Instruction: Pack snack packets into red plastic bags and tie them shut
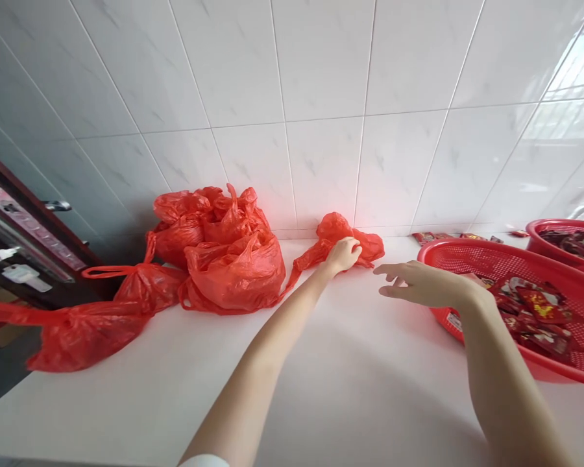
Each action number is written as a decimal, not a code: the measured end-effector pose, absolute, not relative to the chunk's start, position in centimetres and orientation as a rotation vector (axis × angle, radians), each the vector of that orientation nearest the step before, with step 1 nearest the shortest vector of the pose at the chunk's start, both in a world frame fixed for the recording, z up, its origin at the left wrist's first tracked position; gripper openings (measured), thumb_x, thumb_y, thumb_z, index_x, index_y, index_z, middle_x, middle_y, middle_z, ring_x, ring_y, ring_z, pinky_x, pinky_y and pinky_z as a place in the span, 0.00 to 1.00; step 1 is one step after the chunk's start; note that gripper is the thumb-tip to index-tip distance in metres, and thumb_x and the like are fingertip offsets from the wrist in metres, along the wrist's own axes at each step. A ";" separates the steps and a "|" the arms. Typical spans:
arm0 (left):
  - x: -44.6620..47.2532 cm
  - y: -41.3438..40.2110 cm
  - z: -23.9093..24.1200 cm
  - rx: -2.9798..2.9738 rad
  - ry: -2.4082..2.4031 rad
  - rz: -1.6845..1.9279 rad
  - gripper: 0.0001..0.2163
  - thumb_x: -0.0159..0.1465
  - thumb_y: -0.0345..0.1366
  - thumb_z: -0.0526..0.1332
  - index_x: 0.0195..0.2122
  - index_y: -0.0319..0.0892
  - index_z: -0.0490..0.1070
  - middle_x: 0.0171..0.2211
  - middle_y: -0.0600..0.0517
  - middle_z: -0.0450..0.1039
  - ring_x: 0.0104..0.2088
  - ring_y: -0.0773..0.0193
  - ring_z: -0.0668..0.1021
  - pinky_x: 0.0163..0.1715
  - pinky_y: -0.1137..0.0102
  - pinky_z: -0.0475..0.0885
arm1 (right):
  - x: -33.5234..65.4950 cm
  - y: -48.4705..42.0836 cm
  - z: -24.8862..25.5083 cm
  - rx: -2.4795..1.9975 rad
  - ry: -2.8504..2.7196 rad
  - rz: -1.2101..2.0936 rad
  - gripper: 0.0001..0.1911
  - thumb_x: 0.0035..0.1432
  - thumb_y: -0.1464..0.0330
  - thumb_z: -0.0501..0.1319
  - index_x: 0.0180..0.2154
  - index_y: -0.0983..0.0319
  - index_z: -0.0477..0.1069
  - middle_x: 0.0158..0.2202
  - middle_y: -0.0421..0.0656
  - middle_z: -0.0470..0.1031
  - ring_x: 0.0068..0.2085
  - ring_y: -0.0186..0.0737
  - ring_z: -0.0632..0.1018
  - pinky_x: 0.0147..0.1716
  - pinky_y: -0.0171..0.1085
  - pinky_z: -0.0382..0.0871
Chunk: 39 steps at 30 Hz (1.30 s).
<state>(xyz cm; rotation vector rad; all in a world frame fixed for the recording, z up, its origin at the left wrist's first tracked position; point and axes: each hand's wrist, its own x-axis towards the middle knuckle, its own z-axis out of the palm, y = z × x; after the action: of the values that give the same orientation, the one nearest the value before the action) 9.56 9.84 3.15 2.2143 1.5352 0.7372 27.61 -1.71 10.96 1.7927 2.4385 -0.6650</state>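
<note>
Right now, in the head view, my left hand [344, 254] is stretched out to the middle of the frame, its grip closed on a small crumpled red plastic bag [341, 235] that lies on the white worktop [350, 383] right against the tiled wall [321, 97]. A twisted tail of that bag runs left toward the heap of filled red bags [224, 259] at centre left; I cannot tell whether it touches them. My right hand [418, 284] hovers just right of the bag, fingers [388, 271] spread wide, holding nothing, its wrist crossing in front of the rim of the near red basket [491, 256], which holds red packets [535, 305]. A second red basket [564, 227] sits at the right edge, and more tied bags [82, 331] trail off the lower left.

I judge the step in hand to be picking up the small bag. The next move, as I read it, calls for the open hand to come in and catch the loose plastic.
</note>
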 end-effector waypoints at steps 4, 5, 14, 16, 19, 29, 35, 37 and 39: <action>11.5 12.2 1.4 2.031 1.790 0.510 0.16 0.68 0.39 0.62 0.54 0.39 0.71 0.54 0.41 0.73 0.52 0.52 0.77 0.50 0.57 0.75 | 28.3 -1.5 10.9 1.797 2.464 -0.685 0.32 0.64 0.51 0.53 0.66 0.51 0.62 0.59 0.49 0.73 0.58 0.53 0.75 0.52 0.46 0.72; 11.6 12.5 1.0 1.994 1.832 0.466 0.17 0.68 0.40 0.63 0.55 0.39 0.70 0.54 0.42 0.72 0.51 0.53 0.77 0.49 0.55 0.76 | 28.5 -1.5 10.8 1.811 2.462 -0.692 0.33 0.64 0.50 0.53 0.67 0.51 0.61 0.59 0.49 0.73 0.58 0.53 0.75 0.52 0.46 0.72; 9.7 13.0 -0.3 1.890 1.838 0.704 0.15 0.69 0.41 0.62 0.54 0.40 0.71 0.53 0.44 0.72 0.50 0.56 0.77 0.49 0.56 0.76 | 29.1 -0.1 10.4 1.841 2.539 -0.582 0.26 0.64 0.53 0.53 0.60 0.52 0.69 0.54 0.50 0.76 0.53 0.54 0.78 0.47 0.49 0.74; 9.2 12.7 0.3 1.899 1.769 0.881 0.09 0.70 0.38 0.60 0.45 0.40 0.75 0.49 0.44 0.75 0.51 0.56 0.76 0.51 0.58 0.74 | 29.0 0.2 10.2 1.842 2.541 -0.558 0.26 0.65 0.54 0.53 0.61 0.52 0.68 0.56 0.50 0.76 0.53 0.54 0.78 0.48 0.49 0.74; 8.2 12.2 1.7 1.900 1.658 1.149 0.10 0.69 0.36 0.59 0.32 0.41 0.75 0.49 0.42 0.75 0.56 0.54 0.73 0.54 0.60 0.70 | 28.9 0.6 9.8 1.857 2.553 -0.539 0.30 0.64 0.54 0.53 0.65 0.53 0.63 0.60 0.51 0.72 0.55 0.55 0.77 0.50 0.50 0.73; 5.3 7.3 5.3 1.762 1.222 1.459 0.17 0.68 0.47 0.58 0.24 0.43 0.64 0.29 0.52 0.69 0.36 0.60 0.75 0.39 0.67 0.71 | 26.3 0.2 9.7 1.855 2.769 -0.511 0.36 0.65 0.50 0.51 0.70 0.56 0.52 0.67 0.54 0.64 0.60 0.60 0.74 0.53 0.54 0.70; 7.3 2.4 6.7 1.710 0.981 1.585 0.20 0.67 0.50 0.59 0.24 0.44 0.58 0.22 0.57 0.59 0.25 0.68 0.67 0.27 0.72 0.65 | 23.0 -0.2 8.9 1.931 3.190 -0.842 0.41 0.59 0.55 0.62 0.69 0.58 0.50 0.54 0.51 0.77 0.52 0.53 0.79 0.47 0.48 0.75; 7.6 1.4 7.1 1.693 0.935 1.531 0.16 0.65 0.47 0.62 0.27 0.43 0.63 0.26 0.55 0.66 0.29 0.66 0.72 0.31 0.71 0.69 | 22.6 -0.2 8.7 1.890 3.279 -1.049 0.36 0.58 0.62 0.61 0.66 0.59 0.55 0.50 0.49 0.79 0.45 0.47 0.81 0.44 0.44 0.76; 7.4 0.8 7.1 1.691 0.891 1.434 0.11 0.62 0.43 0.66 0.30 0.42 0.68 0.30 0.53 0.70 0.34 0.64 0.75 0.35 0.70 0.71 | 22.8 -0.2 8.7 1.882 3.320 -1.192 0.33 0.56 0.67 0.60 0.63 0.60 0.60 0.46 0.47 0.80 0.42 0.45 0.82 0.41 0.42 0.77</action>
<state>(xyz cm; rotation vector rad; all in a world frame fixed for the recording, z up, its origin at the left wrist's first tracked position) 7.44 0.83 7.12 1.6914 0.8912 1.4336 22.77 -0.23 8.73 1.8819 3.3195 -1.1921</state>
